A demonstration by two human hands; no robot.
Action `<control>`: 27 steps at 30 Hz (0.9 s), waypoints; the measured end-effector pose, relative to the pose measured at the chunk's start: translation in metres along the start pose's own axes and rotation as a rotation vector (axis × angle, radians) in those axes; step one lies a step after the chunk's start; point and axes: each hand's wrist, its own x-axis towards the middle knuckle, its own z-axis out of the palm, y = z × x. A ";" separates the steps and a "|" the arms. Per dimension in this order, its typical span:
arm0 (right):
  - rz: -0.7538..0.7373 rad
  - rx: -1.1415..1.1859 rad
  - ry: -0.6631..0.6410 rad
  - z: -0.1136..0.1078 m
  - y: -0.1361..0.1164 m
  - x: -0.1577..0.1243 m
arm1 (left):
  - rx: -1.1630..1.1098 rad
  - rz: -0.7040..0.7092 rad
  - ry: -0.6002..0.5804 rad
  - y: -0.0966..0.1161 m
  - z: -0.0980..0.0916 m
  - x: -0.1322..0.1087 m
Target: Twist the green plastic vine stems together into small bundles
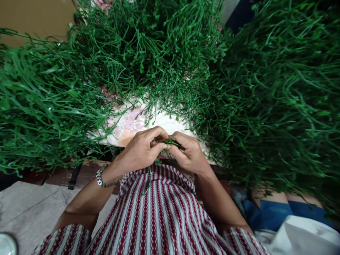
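Stems: a small bunch of thin green stems sits at frame centre, pinched between both hands just above the striped lap. Left hand clenches the bunch's near end, thumb and forefinger closed on it; right hand grasps the other end, fingers curled over. Best handled with a firm pinch near the tips, so single strands don't slip. Wrists bent inward, forearms converging from 7 and 5 o'clock. Bracelet on left wrist. Floral cloth at 12 o'clock; heaped greenery all around.
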 end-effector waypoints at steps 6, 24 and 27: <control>-0.065 -0.080 0.095 0.008 -0.001 -0.003 | 0.039 -0.001 0.070 -0.002 0.004 -0.002; -0.244 -0.068 -0.190 -0.009 -0.005 -0.011 | 0.100 0.268 -0.466 0.001 -0.018 0.004; -0.345 -0.027 -0.331 -0.013 -0.007 -0.012 | 0.128 0.317 -0.651 0.005 -0.023 0.003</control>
